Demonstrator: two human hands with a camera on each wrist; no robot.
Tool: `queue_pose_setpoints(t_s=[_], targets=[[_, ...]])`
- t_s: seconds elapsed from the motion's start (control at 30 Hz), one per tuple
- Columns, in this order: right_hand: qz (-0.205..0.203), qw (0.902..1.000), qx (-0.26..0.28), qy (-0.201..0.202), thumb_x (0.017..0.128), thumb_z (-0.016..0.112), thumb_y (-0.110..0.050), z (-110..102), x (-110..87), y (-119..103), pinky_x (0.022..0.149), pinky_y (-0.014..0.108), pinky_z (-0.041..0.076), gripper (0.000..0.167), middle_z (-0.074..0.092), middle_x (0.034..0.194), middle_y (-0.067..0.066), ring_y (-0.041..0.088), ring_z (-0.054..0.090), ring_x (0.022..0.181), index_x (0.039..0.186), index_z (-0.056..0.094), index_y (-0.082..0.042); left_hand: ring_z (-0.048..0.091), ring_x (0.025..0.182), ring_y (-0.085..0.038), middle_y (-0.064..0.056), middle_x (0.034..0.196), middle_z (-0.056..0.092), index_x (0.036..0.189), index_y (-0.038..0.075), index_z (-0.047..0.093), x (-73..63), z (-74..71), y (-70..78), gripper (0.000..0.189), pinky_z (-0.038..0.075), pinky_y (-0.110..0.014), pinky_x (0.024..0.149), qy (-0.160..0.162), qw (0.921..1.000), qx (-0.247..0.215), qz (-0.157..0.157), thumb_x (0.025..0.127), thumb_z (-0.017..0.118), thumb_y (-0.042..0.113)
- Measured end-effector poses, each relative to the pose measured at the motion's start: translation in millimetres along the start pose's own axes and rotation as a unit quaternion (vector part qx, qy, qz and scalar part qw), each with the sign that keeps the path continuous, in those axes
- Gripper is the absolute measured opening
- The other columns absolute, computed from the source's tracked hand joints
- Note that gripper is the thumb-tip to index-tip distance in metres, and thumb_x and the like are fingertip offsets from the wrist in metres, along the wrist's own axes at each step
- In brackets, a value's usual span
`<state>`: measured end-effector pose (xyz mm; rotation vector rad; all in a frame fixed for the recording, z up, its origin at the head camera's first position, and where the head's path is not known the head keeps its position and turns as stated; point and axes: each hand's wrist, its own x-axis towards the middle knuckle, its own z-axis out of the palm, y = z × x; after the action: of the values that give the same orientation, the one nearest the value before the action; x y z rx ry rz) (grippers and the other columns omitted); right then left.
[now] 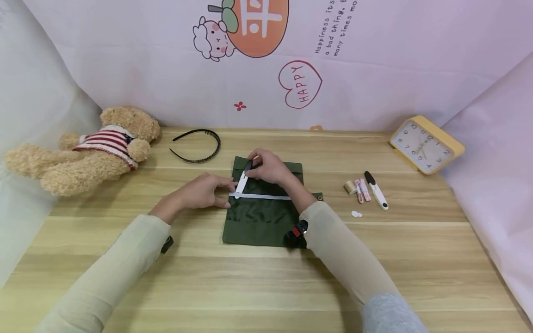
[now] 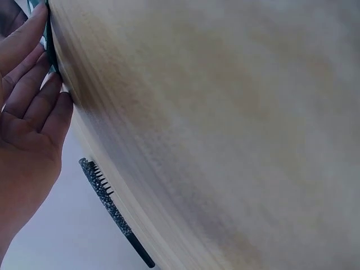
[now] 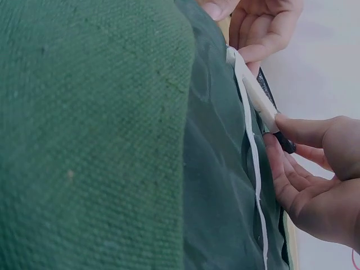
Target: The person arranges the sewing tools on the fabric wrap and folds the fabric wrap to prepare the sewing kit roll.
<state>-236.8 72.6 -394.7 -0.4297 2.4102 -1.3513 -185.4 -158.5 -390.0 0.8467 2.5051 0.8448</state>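
Observation:
An unfolded dark green fabric case (image 1: 258, 231) lies on the table, with a white elastic strip (image 1: 266, 197) across it. My right hand (image 1: 268, 166) pinches the black end of a slim white-and-black tool (image 1: 241, 182) over the case's upper left. The tool's white end (image 3: 232, 56) meets the elastic's left end and shows just past it. At the case's left edge, my left hand (image 1: 206, 190) touches the fabric beside the elastic, fingers fairly straight in the left wrist view. The right forearm covers part of the case's right side.
To the right lie a similar white-and-black tool (image 1: 376, 192), a beige thread spool (image 1: 350, 187), pink patterned bundles (image 1: 361, 190) and small white discs (image 1: 356, 214). A yellow clock (image 1: 426, 144) stands behind them. A black headband (image 1: 216, 143) and teddy bear (image 1: 100, 148) are at back left.

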Motion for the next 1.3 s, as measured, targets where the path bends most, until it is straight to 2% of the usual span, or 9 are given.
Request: queue_pose_setpoints(t_s=[0.1,0.23,0.43,0.67,0.93,1.3], targets=[[-0.002,0.9995,-0.032,-0.002,0.094,0.074,-0.009,-1.2,0.3,-2.0,0.073,0.034,0.056,0.039,0.065,0.116,0.019,0.026,0.068,0.085,0.129,0.060,-0.001,0.053,0.132,-0.033,-0.016,0.147,0.053,0.115,0.010,0.073,0.4,-0.9,0.2,0.032,0.044,-0.048,0.106,-0.001,1.0000,0.002,0.003,0.086,0.084,0.018],[0.000,0.9978,-0.066,-0.009,0.093,0.075,-0.012,-1.1,0.9,-4.3,0.074,0.034,0.055,0.041,0.063,0.122,0.019,0.027,0.066,0.094,0.131,0.061,-0.002,0.051,0.134,-0.035,-0.017,0.148,0.052,0.117,0.008,0.073,0.1,-1.3,0.7,0.035,0.043,-0.050,0.107,-0.004,1.0000,0.006,0.002,0.086,0.084,0.019],[0.002,0.9948,-0.100,-0.015,0.093,0.075,-0.015,0.8,2.4,-5.4,0.083,0.036,0.054,0.041,0.061,0.125,0.016,0.028,0.061,0.109,0.131,0.063,-0.004,0.049,0.136,-0.034,-0.015,0.148,0.052,0.119,0.008,0.073,0.8,-0.7,0.8,0.037,0.040,-0.049,0.110,-0.006,0.9999,0.013,-0.001,0.086,0.084,0.020],[-0.009,0.9880,-0.146,-0.048,0.094,0.075,-0.015,4.8,2.7,-9.1,0.091,0.037,0.053,0.044,0.060,0.129,0.017,0.026,0.066,0.108,0.134,0.062,-0.002,0.053,0.132,-0.033,-0.016,0.145,0.055,0.117,0.008,0.073,0.6,-1.5,3.5,0.037,0.043,-0.049,0.108,-0.003,0.9990,0.045,0.006,0.085,0.085,0.022],[-0.019,0.9859,-0.148,-0.076,0.095,0.073,-0.012,6.9,2.3,-11.1,0.088,0.033,0.055,0.046,0.059,0.133,0.016,0.024,0.066,0.110,0.137,0.059,-0.001,0.058,0.127,-0.033,-0.018,0.143,0.056,0.118,0.007,0.073,-0.5,-0.3,5.2,0.038,0.047,-0.048,0.104,-0.001,0.9984,0.055,0.007,0.085,0.085,0.021],[-0.038,0.9842,-0.149,-0.087,0.095,0.074,-0.011,6.0,-0.4,-12.3,0.086,0.032,0.055,0.044,0.061,0.129,0.014,0.024,0.066,0.107,0.135,0.061,-0.001,0.062,0.122,-0.031,-0.018,0.144,0.055,0.118,0.008,0.073,-2.1,0.0,6.1,0.036,0.050,-0.046,0.099,-0.003,0.9984,0.056,0.006,0.086,0.084,0.021]])
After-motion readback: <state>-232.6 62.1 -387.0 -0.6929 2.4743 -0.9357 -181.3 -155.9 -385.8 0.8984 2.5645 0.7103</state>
